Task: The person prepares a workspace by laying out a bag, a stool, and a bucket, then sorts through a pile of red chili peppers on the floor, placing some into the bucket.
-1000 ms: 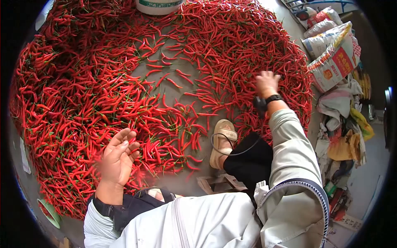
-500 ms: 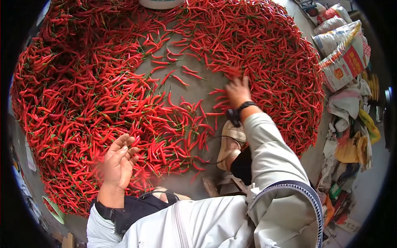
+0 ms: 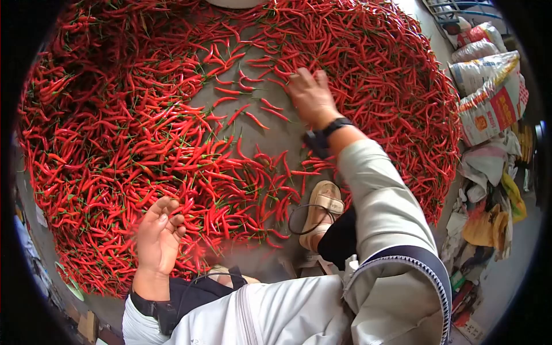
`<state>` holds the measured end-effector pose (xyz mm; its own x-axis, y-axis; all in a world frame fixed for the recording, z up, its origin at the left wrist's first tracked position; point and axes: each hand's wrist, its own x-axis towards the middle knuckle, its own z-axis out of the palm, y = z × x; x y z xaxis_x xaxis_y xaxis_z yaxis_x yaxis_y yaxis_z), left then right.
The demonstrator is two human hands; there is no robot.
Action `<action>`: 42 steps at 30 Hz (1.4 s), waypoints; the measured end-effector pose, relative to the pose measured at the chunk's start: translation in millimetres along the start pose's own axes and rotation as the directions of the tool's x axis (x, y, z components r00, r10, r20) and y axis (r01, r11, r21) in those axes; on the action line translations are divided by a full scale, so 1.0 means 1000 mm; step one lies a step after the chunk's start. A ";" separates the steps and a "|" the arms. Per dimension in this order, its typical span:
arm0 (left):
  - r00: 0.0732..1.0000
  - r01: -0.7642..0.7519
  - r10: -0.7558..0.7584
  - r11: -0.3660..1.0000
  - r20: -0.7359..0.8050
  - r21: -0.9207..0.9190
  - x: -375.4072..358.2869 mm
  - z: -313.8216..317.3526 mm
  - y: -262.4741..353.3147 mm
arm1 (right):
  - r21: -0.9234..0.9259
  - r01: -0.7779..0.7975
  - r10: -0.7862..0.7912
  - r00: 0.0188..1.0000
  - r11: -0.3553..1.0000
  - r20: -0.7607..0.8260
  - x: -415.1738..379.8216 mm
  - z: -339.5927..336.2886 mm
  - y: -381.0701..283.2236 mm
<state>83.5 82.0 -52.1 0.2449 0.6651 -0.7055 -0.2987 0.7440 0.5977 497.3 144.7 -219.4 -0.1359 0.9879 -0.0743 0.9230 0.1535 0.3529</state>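
Note:
Red chili peppers [image 3: 115,132] with green stems lie in a broad heap on the left. More chili peppers [image 3: 379,103] are piled on the right, and a few lie loose on the grey floor [image 3: 270,123] between. My right hand [image 3: 313,100], black band on its wrist, reaches forward over the inner edge of the right pile. Its fingers are apart and their tips touch peppers; nothing shows held. My left hand [image 3: 158,238] hovers palm up above the near part of the left heap, fingers loosely curled and apart, with nothing in it.
A white container [image 3: 236,2] shows at the top edge. Printed sacks [image 3: 489,100] and crumpled bags [image 3: 486,227] line the right side. My sandalled foot [image 3: 322,210] is on the floor near the peppers, with a dark cable loop beside it. A light green rim [image 3: 73,287] shows at lower left.
My right hand has moved forward and left along the right pile's inner edge. My left hand stays nearly in place. The view has shifted slightly.

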 end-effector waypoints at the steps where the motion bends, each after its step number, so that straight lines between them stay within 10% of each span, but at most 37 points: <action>1: 1.000 -0.008 0.008 1.000 -0.030 -0.004 0.000 0.000 -0.001 | 0.056 0.091 -0.087 0.994 0.994 -0.064 0.015 0.012 -0.021; 5: 0.996 -0.029 0.027 0.999 -0.086 -0.019 -0.003 -0.010 -0.005 | 0.194 0.093 -0.075 0.992 0.977 -0.100 0.045 0.035 -0.046; 9: 0.992 -0.062 0.056 0.997 -0.110 -0.052 -0.010 -0.010 -0.003 | -0.153 -0.075 0.136 0.888 0.985 0.439 0.027 0.023 0.027; 14: 0.992 -0.088 0.081 0.993 -0.101 -0.076 -0.024 -0.008 0.003 | -0.253 -0.074 0.186 0.871 0.965 0.454 -0.016 -0.015 0.099; 21: 0.984 -0.174 0.172 0.982 -0.033 -0.076 -0.046 -0.019 0.004 | -0.454 -0.225 0.468 0.696 0.862 0.545 -0.074 -0.049 0.196; 24: 0.980 -0.193 0.191 0.980 -0.051 -0.040 -0.050 -0.015 0.006 | -0.475 -0.354 0.593 0.474 0.805 0.651 -0.106 -0.083 0.236; 31: 0.958 -0.282 0.284 0.958 -0.035 0.044 -0.041 -0.007 0.002 | 0.256 -0.384 0.306 0.905 0.887 0.297 -0.193 -0.084 0.258; 35: 0.938 -0.347 0.347 0.938 -0.017 -0.012 -0.044 0.006 -0.007 | 0.443 -0.171 0.077 0.972 0.880 0.222 -0.264 -0.033 0.208; 39: 0.901 -0.433 0.433 0.901 0.026 -0.013 -0.067 0.018 -0.004 | 0.593 -0.384 0.058 0.868 0.708 0.493 -0.300 -0.086 0.162; 42: 0.892 -0.447 0.450 0.892 0.040 -0.064 -0.084 0.023 0.006 | 0.677 -0.353 0.124 0.924 0.646 0.363 -0.286 -0.146 0.168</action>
<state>82.1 32.0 18.9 0.1207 0.9305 -0.3459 -0.4349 0.3628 0.8242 638.4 -108.9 -3.3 0.1197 0.9240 -0.3633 0.8881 -0.2632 -0.3768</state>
